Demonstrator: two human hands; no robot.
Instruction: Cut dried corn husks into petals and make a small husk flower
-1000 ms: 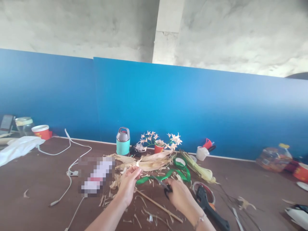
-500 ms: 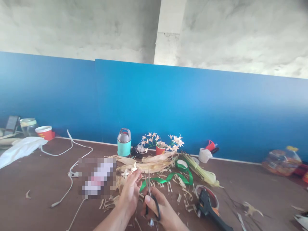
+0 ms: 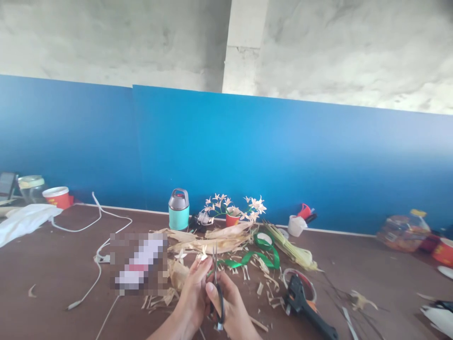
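Note:
Between the fingertips of my left hand [image 3: 193, 289] is a small pale flower [image 3: 203, 255], its petals pointing up. My right hand [image 3: 231, 300] is wrapped round black-handled scissors [image 3: 220, 302], whose blades point away from me and stand nearly upright. The two hands are close together, and the blades are just right of the flower. Dried corn husks [image 3: 212, 243] lie beyond the hands. Husk scraps are scattered around them, and green ribbon [image 3: 247, 258] curls to the right.
A red cup [image 3: 232, 219] holding pale flower sprays stands near the blue partition [image 3: 247, 151], beside a turquoise flask [image 3: 179, 215]. At right lie a black glue gun [image 3: 306, 309], a tape roll [image 3: 311, 283] and a green husk bundle [image 3: 293, 250]. A white cable [image 3: 100, 269] runs at left.
My hands have drawn closer together, and the scissors have come up beside the flower. The camera view has shifted slightly to the right.

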